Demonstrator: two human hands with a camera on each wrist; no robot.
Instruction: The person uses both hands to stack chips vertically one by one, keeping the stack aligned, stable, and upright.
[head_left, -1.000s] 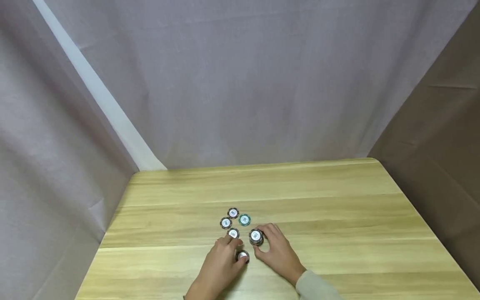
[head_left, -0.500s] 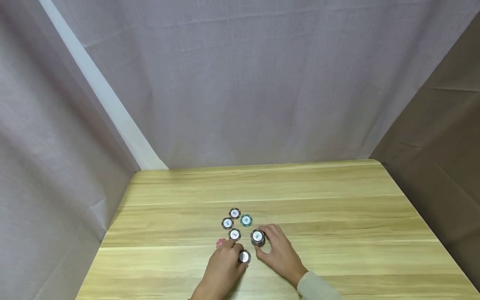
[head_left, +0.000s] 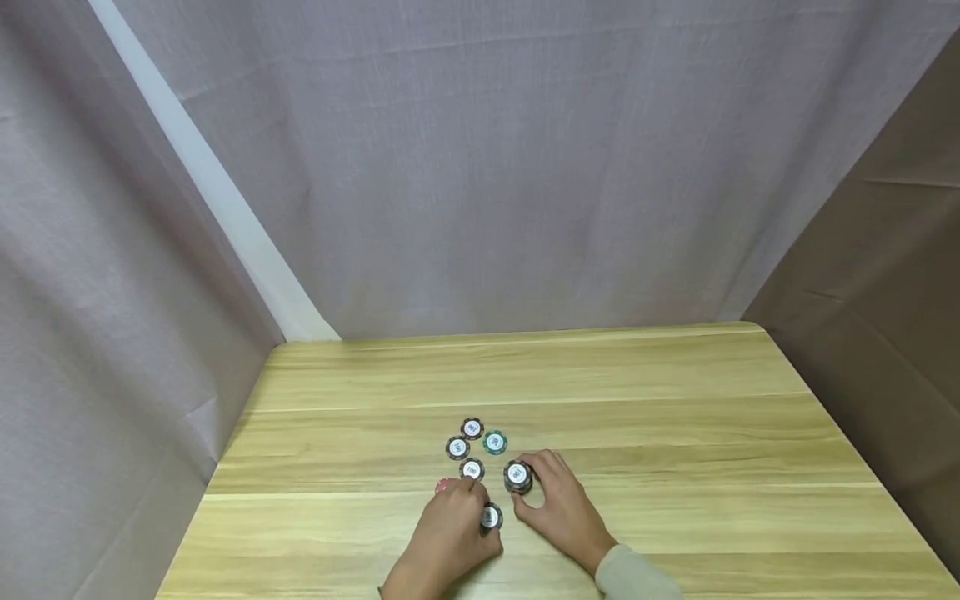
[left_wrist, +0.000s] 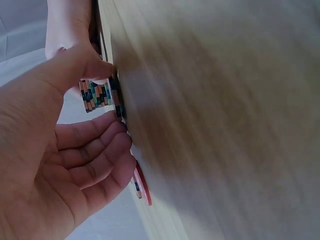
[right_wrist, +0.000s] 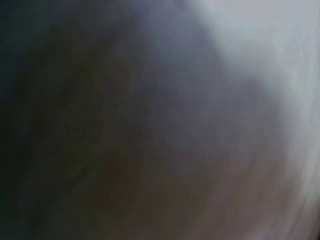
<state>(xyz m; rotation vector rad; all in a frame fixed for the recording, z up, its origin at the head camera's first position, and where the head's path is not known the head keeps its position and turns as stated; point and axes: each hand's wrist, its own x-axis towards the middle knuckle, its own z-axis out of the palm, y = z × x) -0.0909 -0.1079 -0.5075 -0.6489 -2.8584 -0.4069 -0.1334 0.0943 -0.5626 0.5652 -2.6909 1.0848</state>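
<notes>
hands on poker chips
left hand [head_left: 450, 537] pinches a small chip stack [head_left: 491, 517]; right hand [head_left: 558, 508] curls round the taller stack [head_left: 517, 476] just beyond.

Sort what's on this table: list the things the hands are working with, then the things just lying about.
In hand:
- left hand, holding a chip stack
- right hand, gripping a taller stack
- red chip at the left fingertips

Lying about:
- three black chips
- teal chip
- wooden table
- grey curtain
</notes>
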